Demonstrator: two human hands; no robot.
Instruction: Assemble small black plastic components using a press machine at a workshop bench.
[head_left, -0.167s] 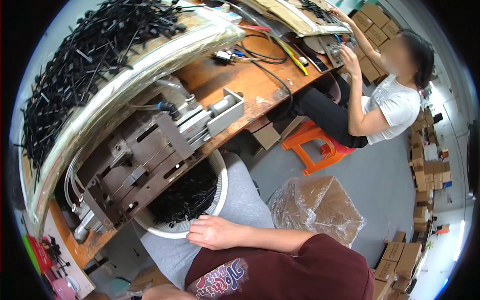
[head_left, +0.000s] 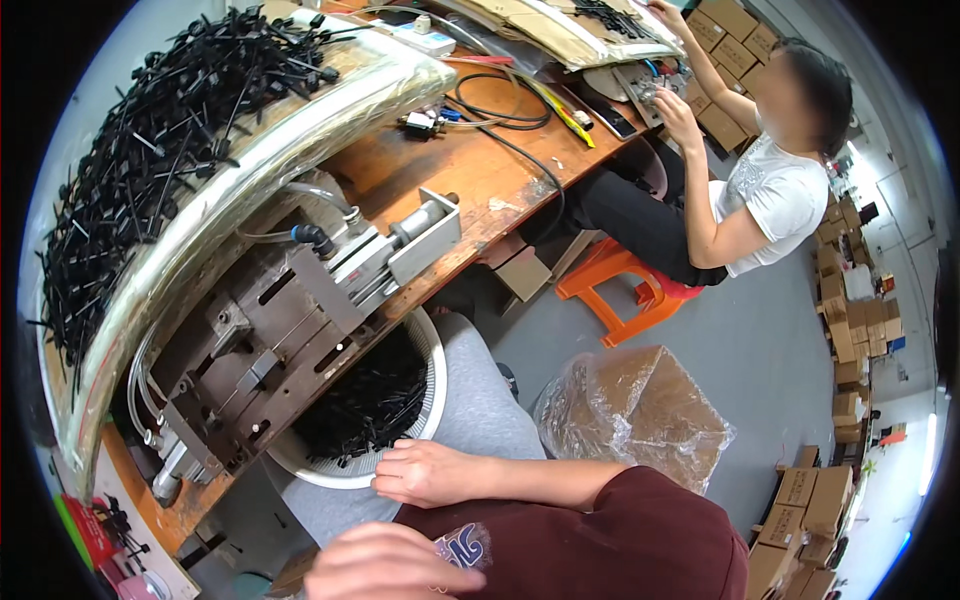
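My right hand (head_left: 425, 473) lies low at the near rim of a white basket (head_left: 437, 385), its fingers curled over. Whatever may be inside its fingers is hidden. The basket rests against my grey-clad lap and holds many thin black plastic pieces (head_left: 365, 405). My left hand (head_left: 390, 563) hovers in front of my maroon shirt at the lower edge, smeared by motion; its grip cannot be read. Beyond the basket stands a brown metal fixture (head_left: 225, 345) with pneumatic cylinders (head_left: 420, 225) and clear hoses, away from both hands.
A heap of black plastic pieces (head_left: 190, 130) covers a plastic-wrapped board (head_left: 300, 135) at the far left. Cables (head_left: 510, 120) lie on the wooden bench (head_left: 490, 190). A co-worker (head_left: 770, 190) sits at right on an orange stool (head_left: 610, 295). A wrapped carton (head_left: 640, 410) stands on the floor.
My left hand has come up into view from the lower edge. The whole view has shifted slightly; my right hand keeps its place by the basket rim.
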